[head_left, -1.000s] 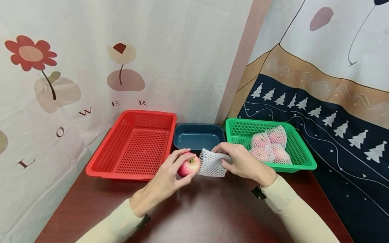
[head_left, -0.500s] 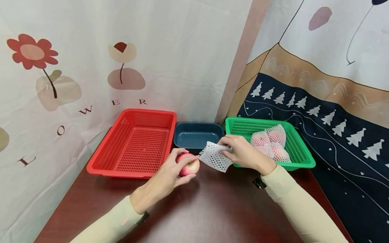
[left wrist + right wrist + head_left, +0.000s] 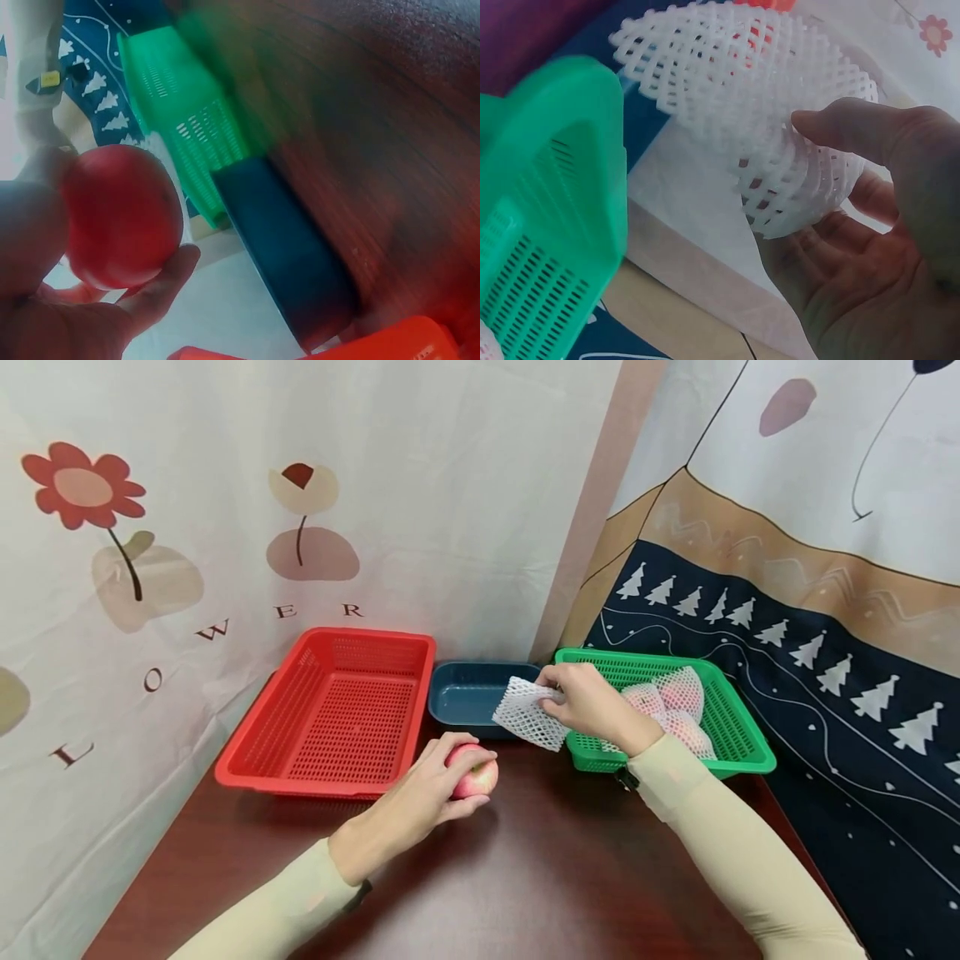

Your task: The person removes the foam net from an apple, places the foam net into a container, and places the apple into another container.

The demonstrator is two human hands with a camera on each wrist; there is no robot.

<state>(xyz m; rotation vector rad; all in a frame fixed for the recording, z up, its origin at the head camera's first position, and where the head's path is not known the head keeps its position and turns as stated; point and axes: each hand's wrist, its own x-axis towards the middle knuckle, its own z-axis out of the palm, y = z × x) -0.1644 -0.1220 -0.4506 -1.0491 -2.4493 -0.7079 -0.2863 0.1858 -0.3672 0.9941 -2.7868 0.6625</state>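
A bare red apple [image 3: 480,777] is held by my left hand [image 3: 420,797] above the table's middle. Thumb and fingers curl around its sides, and the left wrist view shows the same apple [image 3: 124,216] close up. My right hand [image 3: 596,702] pinches a white foam net sleeve [image 3: 530,713] by one end, in front of the dark blue tray [image 3: 468,693]. In the right wrist view the net sleeve [image 3: 727,82] hangs flattened from thumb and fingers, with no fruit showing in it.
At left stands a red perforated basket [image 3: 352,718]. A green basket [image 3: 738,727] at right holds several net-wrapped apples [image 3: 681,693], partly hidden by the right arm. A printed curtain [image 3: 465,502] hangs behind the brown table [image 3: 517,877].
The right hand has carried the net sleeve up and back from beside the apple toward the blue tray. The left hand keeps the apple, shifted only slightly.
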